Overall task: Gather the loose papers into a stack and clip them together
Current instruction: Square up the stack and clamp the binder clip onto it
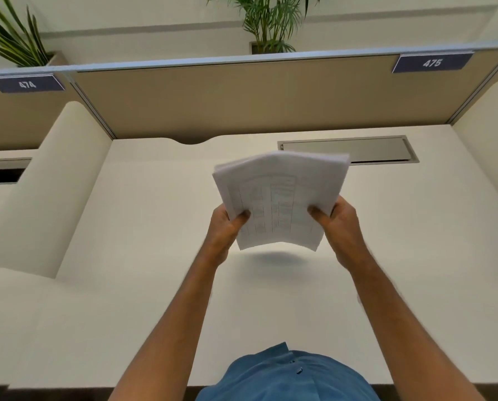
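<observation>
A stack of white papers (282,195) with a printed table on the top sheet is held up above the white desk (143,227). My left hand (224,233) grips its lower left edge, thumb on top. My right hand (340,227) grips the lower right edge the same way. The stack bows slightly and is blurred; its shadow falls on the desk just below it. No clip shows anywhere in view.
A beige partition (242,96) closes the desk's far side, with labels 474 and 475. A grey cable flap (349,150) lies in the desk behind the papers. A rounded white divider (48,192) stands at the left. Plants sit beyond the partition.
</observation>
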A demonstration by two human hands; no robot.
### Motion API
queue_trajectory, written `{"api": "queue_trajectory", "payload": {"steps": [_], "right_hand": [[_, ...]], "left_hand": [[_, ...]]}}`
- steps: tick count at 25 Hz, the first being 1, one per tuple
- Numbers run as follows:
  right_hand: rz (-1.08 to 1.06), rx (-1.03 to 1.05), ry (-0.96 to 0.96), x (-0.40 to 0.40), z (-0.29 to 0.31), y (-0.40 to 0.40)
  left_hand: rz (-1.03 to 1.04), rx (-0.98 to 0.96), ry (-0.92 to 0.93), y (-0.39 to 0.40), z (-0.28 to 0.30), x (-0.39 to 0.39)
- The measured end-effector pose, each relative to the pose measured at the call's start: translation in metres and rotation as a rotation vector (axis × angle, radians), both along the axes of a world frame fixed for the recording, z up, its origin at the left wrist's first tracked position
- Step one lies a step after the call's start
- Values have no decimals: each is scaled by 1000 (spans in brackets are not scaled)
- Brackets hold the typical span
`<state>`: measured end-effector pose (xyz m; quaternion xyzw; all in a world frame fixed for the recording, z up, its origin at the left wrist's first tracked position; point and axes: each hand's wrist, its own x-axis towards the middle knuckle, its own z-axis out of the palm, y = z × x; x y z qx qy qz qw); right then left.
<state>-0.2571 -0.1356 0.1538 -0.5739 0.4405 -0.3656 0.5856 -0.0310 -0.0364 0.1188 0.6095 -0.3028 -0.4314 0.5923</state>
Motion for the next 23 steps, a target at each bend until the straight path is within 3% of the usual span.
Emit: {"api": "queue_trajectory", "payload": {"steps": [5,12,17,23], "right_hand": [[-26,113,-65,-7,-14,18],[-169,-13,-225,6,18,19],[-261,-72,-161,16,14,15],[-115,-180,-192,7,7,13]], "left_hand": [[-47,-8,9,10,-2,-14],[6,-185,-73,-1,39,-21],[143,-214,-102,-8,42,-28],[155,-178,-153,-10,44,-26]]}}
